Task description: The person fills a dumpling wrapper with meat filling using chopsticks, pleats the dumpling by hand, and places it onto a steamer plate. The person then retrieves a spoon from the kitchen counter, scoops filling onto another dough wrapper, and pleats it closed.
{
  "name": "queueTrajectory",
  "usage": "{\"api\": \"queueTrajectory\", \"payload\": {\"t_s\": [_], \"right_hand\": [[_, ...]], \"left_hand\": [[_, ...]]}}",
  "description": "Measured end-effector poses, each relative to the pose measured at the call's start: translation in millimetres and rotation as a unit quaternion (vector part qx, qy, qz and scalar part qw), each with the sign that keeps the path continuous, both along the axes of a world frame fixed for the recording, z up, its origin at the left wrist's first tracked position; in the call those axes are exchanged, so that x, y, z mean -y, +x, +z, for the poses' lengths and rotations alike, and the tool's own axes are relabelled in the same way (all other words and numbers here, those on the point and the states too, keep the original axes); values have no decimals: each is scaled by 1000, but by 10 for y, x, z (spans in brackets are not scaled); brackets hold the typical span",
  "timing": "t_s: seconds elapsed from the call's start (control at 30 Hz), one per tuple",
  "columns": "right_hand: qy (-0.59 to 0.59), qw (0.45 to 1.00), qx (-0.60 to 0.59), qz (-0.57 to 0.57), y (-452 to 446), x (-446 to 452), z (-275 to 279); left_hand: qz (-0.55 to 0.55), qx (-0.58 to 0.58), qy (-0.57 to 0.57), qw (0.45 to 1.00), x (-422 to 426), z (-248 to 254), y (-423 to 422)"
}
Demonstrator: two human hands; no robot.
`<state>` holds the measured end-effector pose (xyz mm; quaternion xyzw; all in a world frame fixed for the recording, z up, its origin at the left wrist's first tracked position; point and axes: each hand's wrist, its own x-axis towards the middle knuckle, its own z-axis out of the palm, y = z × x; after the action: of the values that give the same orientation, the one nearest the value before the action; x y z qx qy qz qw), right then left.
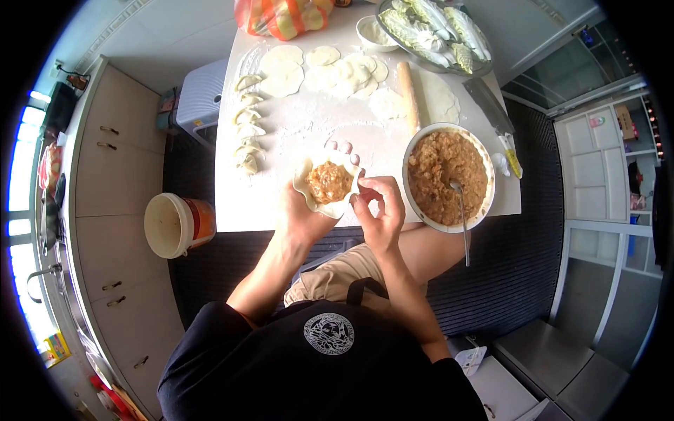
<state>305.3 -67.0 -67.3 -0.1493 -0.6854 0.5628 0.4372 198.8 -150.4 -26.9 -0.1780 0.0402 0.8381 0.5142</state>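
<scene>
My left hand (307, 214) cups a round dumpling wrapper (303, 184) from below, its fingertips showing past the far edge. Brown minced filling (328, 182) is heaped in the wrapper's middle, and the wrapper's rim stands up wavy around it. At the wrapper's right edge, my right hand (381, 210) pinches the dough between thumb and forefinger. Just to the right stands a white bowl (407, 188) of the same filling, a metal spoon (461, 210) leaning in it with its handle over the near rim. A row of folded dumplings (248, 131) lies along the table's left side.
Flat wrappers (349, 74) lie on the floured table (309, 130), beside a rolling pin (408, 97). A cleaver (488, 104) rests at the right edge. At the back are a cabbage tray (439, 35) and a small bowl (375, 34). A bucket (168, 224) stands left.
</scene>
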Motion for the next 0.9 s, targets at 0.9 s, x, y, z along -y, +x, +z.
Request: {"api": "queueTrajectory", "payload": {"t_s": [0.9], "right_hand": [[93, 996, 8, -9, 184, 0, 127]], "left_hand": [[-45, -7, 5, 999, 68, 53, 123]]}}
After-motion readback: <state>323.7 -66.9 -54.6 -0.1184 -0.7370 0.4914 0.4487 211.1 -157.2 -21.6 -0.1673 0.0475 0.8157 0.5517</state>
